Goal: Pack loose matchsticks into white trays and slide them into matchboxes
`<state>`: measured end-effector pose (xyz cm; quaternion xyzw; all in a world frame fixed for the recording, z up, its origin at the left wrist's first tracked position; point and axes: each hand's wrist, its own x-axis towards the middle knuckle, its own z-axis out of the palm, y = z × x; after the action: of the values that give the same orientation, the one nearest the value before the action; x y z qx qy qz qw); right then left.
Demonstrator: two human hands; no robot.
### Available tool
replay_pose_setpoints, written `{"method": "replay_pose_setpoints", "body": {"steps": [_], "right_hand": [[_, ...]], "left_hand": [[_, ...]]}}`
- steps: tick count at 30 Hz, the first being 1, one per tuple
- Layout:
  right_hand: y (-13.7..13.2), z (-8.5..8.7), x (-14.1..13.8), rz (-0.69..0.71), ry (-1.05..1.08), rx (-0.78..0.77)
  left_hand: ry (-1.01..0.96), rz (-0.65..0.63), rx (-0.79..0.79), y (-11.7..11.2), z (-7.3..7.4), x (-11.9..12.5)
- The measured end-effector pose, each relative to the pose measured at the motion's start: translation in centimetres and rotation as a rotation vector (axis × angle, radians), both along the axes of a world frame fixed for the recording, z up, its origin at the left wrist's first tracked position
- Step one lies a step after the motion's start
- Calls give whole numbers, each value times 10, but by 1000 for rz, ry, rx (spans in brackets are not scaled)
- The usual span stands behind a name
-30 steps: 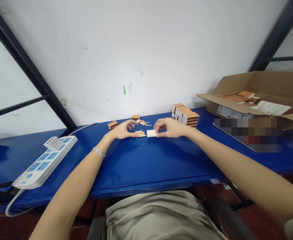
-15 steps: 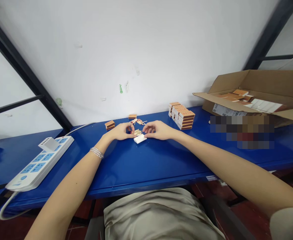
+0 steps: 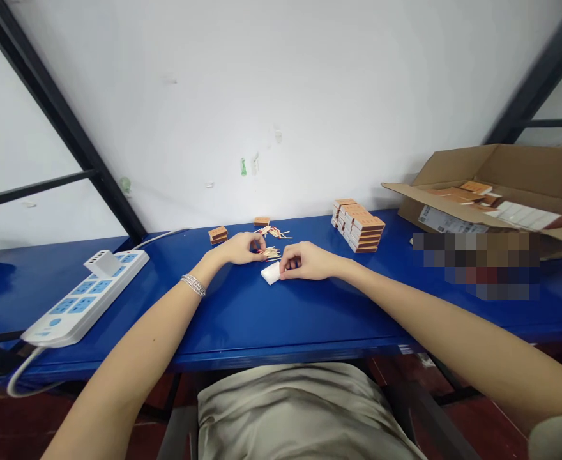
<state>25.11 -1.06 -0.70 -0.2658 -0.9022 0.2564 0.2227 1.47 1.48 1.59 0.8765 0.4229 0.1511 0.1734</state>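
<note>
My left hand [image 3: 246, 248] is curled, thumb and fingers closed about the red-headed ends of a small bunch of matches [image 3: 272, 253]. The pale sticks point to the right. Just below them is a small white matchbox tray [image 3: 270, 273], tilted on the blue table; its inside cannot be made out. My right hand [image 3: 306, 260] pinches the tray's right end between thumb and fingers. Behind the bunch lies a loose pile of matches [image 3: 275, 232].
Small matchboxes [image 3: 218, 235] sit left of the loose pile, and another matchbox [image 3: 262, 222] is behind it. A block of stacked matchboxes [image 3: 359, 225] stands to the right, near an open carton [image 3: 446, 220] holding more boxes. A white power strip [image 3: 87, 297] lies at left.
My right hand has gripped the white tray and drawn it slightly toward me, away from the matches, turning it. My left hand stays at the matches. The whole view has shifted a little.
</note>
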Motion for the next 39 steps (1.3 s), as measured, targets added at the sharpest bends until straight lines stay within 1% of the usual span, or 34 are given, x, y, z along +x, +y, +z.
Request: {"method": "replay_pose_setpoints", "body": {"steps": [3, 5, 6, 8, 10, 12, 14, 16, 20, 23, 26, 30, 35, 39], "right_hand": [[-5, 5, 1, 4, -12, -67], [-2, 4, 2, -61, 25, -87], [2, 4, 2, -107, 46, -71], [13, 3, 0, -195, 62, 20], [26, 4, -5, -229, 30, 124], [39, 6, -11, -186, -42, 153], [48, 8, -17, -124, -104, 127], [53, 6, -22, -89, -119, 100], [48, -5, -25, -111, -54, 103], [43, -14, -26, -129, 21, 142], [41, -18, -27, -124, 58, 176], [41, -19, -29, -118, 75, 193], [41, -16, -26, -125, 72, 175], [43, -14, -23, -107, 67, 148]], "left_hand": [[2, -2, 4, 1, -1, 0], [13, 10, 4, 1, -1, 0], [21, 14, 4, 1, -1, 0], [26, 10, 4, 1, 0, -1], [16, -6, -9, 0, 0, -2], [-1, -24, -35, 1, 1, -5], [-12, -34, -59, 3, 0, -7], [-18, -25, -72, 6, -1, -9], [-28, -4, -80, 12, -4, -12], [-27, -22, -85, 13, -3, -13], [-35, -51, -92, 11, -1, -13], [-32, -77, -83, 7, 0, -10], [-2, -26, -3, 5, 0, -4], [-7, -25, 7, 2, 2, -2]]}}
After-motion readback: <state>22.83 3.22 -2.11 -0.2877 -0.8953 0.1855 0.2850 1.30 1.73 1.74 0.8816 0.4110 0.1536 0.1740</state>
